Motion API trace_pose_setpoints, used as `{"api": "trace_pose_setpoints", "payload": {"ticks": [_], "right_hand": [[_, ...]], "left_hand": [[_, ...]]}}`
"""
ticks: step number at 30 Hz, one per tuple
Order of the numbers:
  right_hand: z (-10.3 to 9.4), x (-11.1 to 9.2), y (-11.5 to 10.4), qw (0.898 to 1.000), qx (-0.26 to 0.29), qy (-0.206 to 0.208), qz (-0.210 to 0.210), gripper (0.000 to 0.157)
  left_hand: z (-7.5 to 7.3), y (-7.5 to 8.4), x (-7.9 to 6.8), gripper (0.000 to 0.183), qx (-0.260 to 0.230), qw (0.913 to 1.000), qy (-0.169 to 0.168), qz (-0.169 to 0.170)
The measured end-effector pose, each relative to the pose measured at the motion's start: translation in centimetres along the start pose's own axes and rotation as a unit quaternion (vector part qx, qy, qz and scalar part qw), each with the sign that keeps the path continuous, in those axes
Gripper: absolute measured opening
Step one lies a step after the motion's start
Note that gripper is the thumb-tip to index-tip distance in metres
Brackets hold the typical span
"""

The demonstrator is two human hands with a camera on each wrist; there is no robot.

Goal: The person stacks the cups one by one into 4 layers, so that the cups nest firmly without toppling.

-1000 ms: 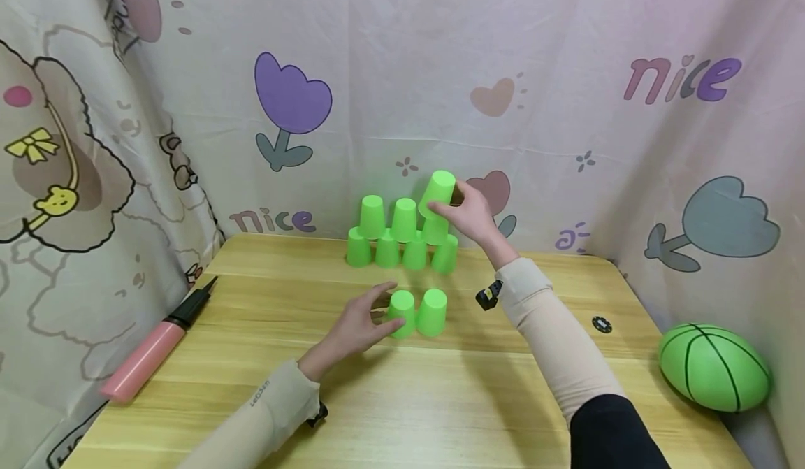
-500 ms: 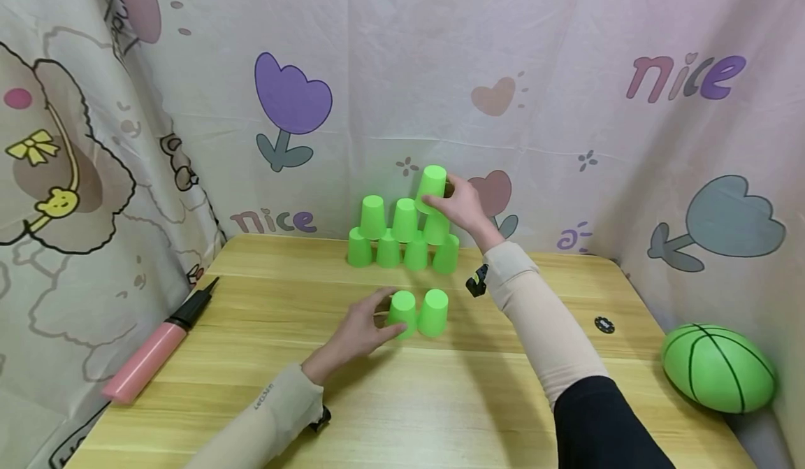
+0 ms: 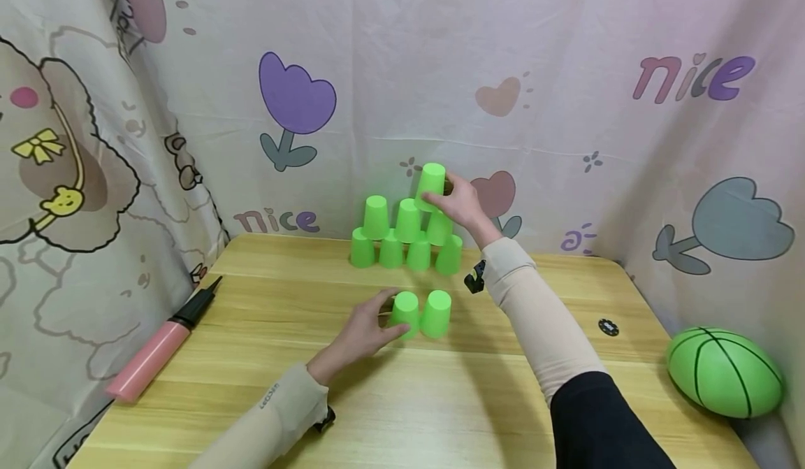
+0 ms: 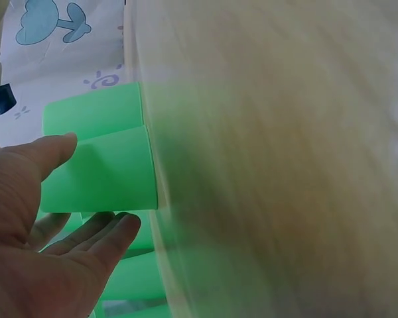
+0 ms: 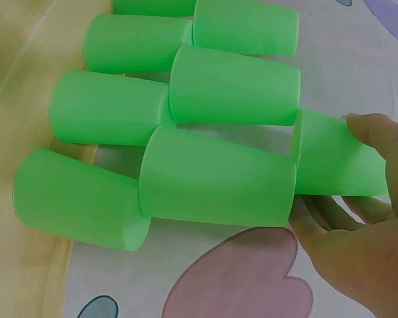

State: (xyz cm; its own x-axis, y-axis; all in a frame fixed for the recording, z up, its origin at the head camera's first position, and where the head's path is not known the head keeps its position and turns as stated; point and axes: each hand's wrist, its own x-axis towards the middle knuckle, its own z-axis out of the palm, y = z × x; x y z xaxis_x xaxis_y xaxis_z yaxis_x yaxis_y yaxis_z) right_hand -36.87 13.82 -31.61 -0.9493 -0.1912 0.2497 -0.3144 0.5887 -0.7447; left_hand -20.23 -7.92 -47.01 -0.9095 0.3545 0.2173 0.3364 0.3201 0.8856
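Observation:
Green plastic cups stand upside down on the wooden table in a stack. My right hand (image 3: 461, 201) pinches one cup (image 3: 432, 184) between thumb and fingers at the third level. In the right wrist view, the rim of this held cup (image 5: 331, 156) meets the second row near its right-end cup (image 5: 219, 175). Below it are a row of three and a bottom row of several, including an end cup (image 3: 448, 256). Nearer me, my left hand (image 3: 360, 329) has its thumb and fingers around a cup (image 4: 103, 169). Another cup (image 3: 437, 314) stands close beside it.
A pink pump (image 3: 151, 357) with a black nozzle lies along the table's left side. On the right are a round black chip (image 3: 608, 327) and a green ball (image 3: 723, 372) with black lines. A printed curtain (image 3: 402, 70) hangs right behind the stack.
My right hand has moved the held cup left and set it more upright over the second row. My left hand stays at its cup, almost unmoved.

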Motion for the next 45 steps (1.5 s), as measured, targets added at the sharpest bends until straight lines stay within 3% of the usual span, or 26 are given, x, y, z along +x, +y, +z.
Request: {"api": "trace_pose_setpoints", "payload": {"ticks": [7,16,27,37,45], "right_hand": [[-0.1,0.1,0.0,1.000,0.002,-0.001,0.000,0.061],[-0.2,0.0,0.3,1.000,0.011,0.004,-0.005,0.056],[-1.5,-0.9,0.3,0.999,0.023,0.011,0.029,0.086],[-2.7,-3.0,1.4,0.999,0.039,0.024,0.026,0.087],[-2.5,-6.1,2.2,0.999,0.050,0.008,0.001,0.078]], "left_hand": [[0.2,-0.1,0.2,0.069,0.006,1.0000,0.001,0.002],[0.4,0.2,0.2,0.066,0.015,0.9999,0.005,0.001],[0.4,0.1,0.4,0.067,0.026,0.9995,0.005,-0.019],[0.1,-0.2,0.5,0.065,0.037,0.9987,0.010,-0.035],[-1.4,0.5,1.5,0.064,0.040,0.9984,0.038,-0.009]]}}
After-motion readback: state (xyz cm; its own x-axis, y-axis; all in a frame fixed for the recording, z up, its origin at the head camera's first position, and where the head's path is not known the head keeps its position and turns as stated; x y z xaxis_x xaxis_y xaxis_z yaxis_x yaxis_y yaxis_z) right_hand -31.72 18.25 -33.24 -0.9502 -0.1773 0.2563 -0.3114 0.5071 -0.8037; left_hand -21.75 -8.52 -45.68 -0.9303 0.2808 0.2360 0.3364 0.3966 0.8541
